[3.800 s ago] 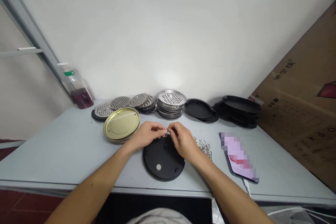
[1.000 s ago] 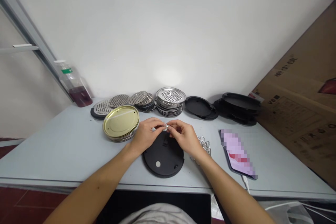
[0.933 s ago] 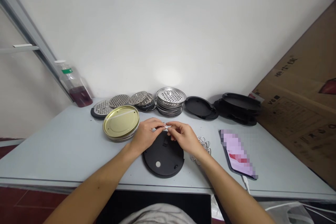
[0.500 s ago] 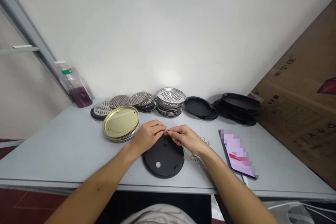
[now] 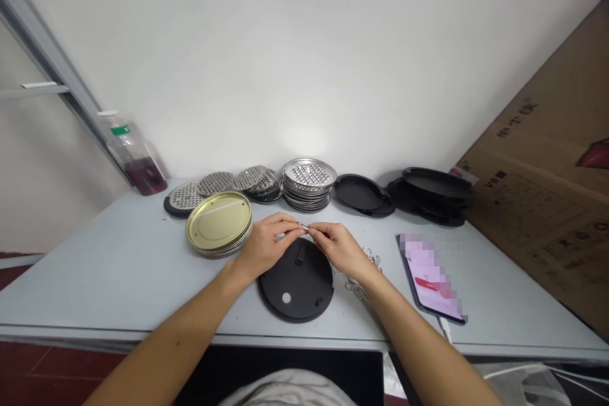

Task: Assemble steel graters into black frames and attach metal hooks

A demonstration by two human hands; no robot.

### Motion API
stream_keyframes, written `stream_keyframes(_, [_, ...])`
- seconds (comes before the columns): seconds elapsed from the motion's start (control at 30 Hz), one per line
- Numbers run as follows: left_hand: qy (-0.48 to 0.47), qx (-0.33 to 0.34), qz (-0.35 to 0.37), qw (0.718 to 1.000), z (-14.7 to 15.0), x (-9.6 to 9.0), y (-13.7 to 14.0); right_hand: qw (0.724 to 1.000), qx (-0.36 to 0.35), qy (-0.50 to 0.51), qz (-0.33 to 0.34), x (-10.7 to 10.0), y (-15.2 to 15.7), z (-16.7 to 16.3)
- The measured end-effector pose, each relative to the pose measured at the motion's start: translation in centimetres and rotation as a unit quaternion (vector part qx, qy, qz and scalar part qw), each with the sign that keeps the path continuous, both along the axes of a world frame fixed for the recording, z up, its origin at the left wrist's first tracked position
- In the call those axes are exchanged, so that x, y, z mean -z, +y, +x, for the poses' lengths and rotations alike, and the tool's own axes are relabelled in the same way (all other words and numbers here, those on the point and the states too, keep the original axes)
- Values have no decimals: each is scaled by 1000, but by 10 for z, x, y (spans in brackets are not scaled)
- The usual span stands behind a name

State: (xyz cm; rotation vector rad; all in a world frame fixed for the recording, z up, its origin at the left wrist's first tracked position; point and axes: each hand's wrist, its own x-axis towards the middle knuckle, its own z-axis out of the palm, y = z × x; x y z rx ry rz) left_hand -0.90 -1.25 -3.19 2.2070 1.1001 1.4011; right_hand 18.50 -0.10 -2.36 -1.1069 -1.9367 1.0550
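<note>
My left hand (image 5: 266, 242) and my right hand (image 5: 340, 247) meet at the middle of the table, fingertips pinched on a small shiny metal ring (image 5: 303, 226). Fingers cover most of that ring. Below them lies a round black plastic disc (image 5: 297, 292), flat on the table, with a pale round spot, a small slot and a raised tab. Several similar wire rings (image 5: 359, 288) lie loose beside my right forearm, partly hidden by it. Left of my left hand stands a stack of gold-coloured round metal lids (image 5: 219, 222).
Along the wall stand perforated metal grater discs (image 5: 309, 174) in stacks, a black round tray (image 5: 364, 195) and a pile of black trays (image 5: 435, 193). A bottle of dark liquid (image 5: 143, 168) is at the back left. A phone (image 5: 432, 282) on a cable and a cardboard box (image 5: 547, 203) are on the right.
Both hands have risen slightly away from the black disc, and more of the metal ring shows between the fingertips. The disc and the stacks stay in place.
</note>
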Motion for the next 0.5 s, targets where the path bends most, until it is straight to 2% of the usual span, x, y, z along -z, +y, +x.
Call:
stream_keyframes(0.1, [-6, -12, -19, 1000, 1, 0, -1, 999, 27, -10, 41, 0, 0, -2])
stream_keyframes(0.23, [-4, -48, -31, 998, 0, 2, -1, 998, 37, -29, 49, -1, 0, -2])
stream_keyframes(0.37, [77, -29, 37, 996, -4, 2, -1, 998, 9, -37, 58, 0, -2, -3])
stream_keyframes(0.5, [156, -17, 119, 980, -8, 2, 0, 996, -9, -52, 72, -1, -4, -3])
